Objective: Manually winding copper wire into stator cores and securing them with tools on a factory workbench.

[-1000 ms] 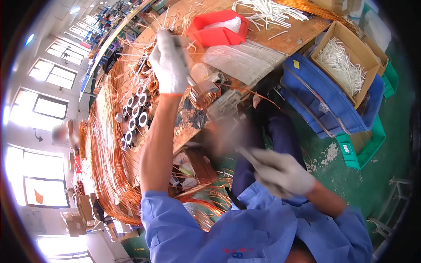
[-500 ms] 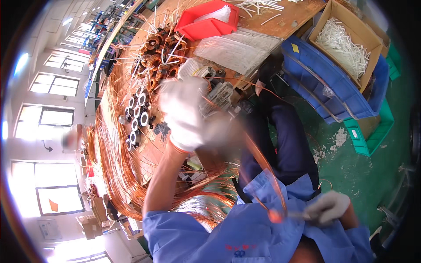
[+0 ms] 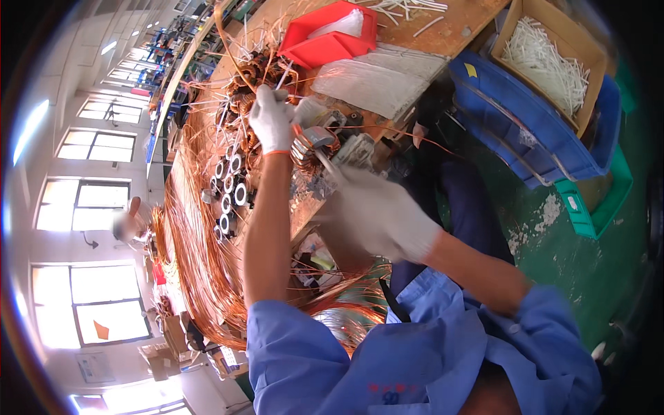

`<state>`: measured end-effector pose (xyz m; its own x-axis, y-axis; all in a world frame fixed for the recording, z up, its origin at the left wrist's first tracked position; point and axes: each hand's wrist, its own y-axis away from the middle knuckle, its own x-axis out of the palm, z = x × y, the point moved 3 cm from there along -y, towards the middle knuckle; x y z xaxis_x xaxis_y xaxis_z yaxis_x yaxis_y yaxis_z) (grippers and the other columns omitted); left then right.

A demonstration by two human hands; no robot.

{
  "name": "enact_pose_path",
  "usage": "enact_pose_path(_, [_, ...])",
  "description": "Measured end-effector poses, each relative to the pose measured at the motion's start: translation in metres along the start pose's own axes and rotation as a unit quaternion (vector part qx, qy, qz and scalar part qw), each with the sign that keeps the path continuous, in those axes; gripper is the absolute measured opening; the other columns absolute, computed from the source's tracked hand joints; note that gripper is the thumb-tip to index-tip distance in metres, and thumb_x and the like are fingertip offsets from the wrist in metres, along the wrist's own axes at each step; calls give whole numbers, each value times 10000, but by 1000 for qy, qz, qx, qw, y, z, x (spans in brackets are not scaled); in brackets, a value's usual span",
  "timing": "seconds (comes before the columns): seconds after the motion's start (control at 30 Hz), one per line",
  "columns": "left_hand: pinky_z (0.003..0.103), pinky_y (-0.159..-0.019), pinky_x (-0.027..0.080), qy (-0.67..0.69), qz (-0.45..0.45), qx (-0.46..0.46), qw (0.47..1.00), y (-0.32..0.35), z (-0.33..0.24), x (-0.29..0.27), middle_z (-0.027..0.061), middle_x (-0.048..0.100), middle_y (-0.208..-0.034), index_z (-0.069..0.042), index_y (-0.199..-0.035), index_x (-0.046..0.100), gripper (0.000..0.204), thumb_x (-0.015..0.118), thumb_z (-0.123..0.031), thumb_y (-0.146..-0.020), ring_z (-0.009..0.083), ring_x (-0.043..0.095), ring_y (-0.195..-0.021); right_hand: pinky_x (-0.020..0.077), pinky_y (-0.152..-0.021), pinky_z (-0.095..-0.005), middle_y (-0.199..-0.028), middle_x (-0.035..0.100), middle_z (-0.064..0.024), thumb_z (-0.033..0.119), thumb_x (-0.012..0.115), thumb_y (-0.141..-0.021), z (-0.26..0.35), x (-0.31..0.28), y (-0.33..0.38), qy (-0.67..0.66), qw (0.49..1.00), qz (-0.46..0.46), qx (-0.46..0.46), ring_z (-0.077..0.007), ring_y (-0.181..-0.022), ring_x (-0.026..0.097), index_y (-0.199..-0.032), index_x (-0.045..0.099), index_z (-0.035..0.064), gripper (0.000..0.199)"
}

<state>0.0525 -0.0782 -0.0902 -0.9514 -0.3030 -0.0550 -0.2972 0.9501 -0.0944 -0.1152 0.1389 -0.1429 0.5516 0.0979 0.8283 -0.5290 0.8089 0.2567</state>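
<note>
My left hand (image 3: 271,119), in a white glove, is closed on copper wire (image 3: 235,59) that arcs up and away towards the far edge of the bench. Just right of it, a copper-wound ring coil (image 3: 302,152) sits by a grey metal fixture (image 3: 337,119). My right hand (image 3: 387,216), also gloved and smeared by motion, is closed around a tool whose pale rod (image 3: 325,163) points at the coil. The grip part of that tool is hidden by the fingers.
Finished coils (image 3: 242,97) pile up beyond my left hand, with white rings (image 3: 228,183) nearer. Long copper wires (image 3: 183,235) hang along the left. A red bin (image 3: 297,45) stands behind; a blue crate (image 3: 501,124) and a carton of white tubes (image 3: 508,41) are at right.
My right hand has swung from low beside my body up and left to the coil. The wire that was stretched towards my body no longer shows there. My left hand has moved slightly up.
</note>
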Motion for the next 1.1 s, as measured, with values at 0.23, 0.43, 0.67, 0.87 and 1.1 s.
enact_pose_path(0.23, [369,-816,582,-413,357,488,681,116,-99,7,95,725,-1084,-44,-1317,665,515,825,-293,-896,253,706,-1070,327,-383,-237,-691,547,-39,156,566,-1074,-13,-110,214,-1,988,16,150,-60,-438,434,-1607,422,-11,577])
enact_pose_path(0.43, [337,-545,474,-269,456,574,624,93,-94,62,67,568,-723,-50,-897,701,305,710,-338,-998,212,598,-610,319,-375,-219,-699,505,-9,190,564,-1093,-2,-86,155,28,990,43,135,-44,-430,406,-1614,417,8,571])
enact_pose_path(0.67, [284,-409,266,-30,67,-41,996,-4,-11,10,-43,369,-590,20,-849,620,459,587,-399,-1034,76,338,-469,359,-378,-258,-755,527,22,313,565,-1125,-18,21,-20,-121,991,35,-37,-60,-467,446,-1567,456,68,517])
enact_pose_path(0.87, [269,-459,332,-79,110,-21,991,15,-38,-7,-33,423,-625,8,-933,674,370,660,-345,-1041,72,386,-491,393,-377,-255,-746,579,-17,272,537,-1125,16,-30,89,28,996,32,79,-62,-438,464,-1622,427,56,553])
enact_pose_path(1.1, [376,-818,583,-451,581,422,530,136,-85,54,88,689,-970,-36,-1175,717,253,722,-162,-955,247,690,-904,317,-359,-228,-708,513,-32,211,535,-1097,-17,-107,191,-57,989,45,133,-57,-425,404,-1620,367,6,586])
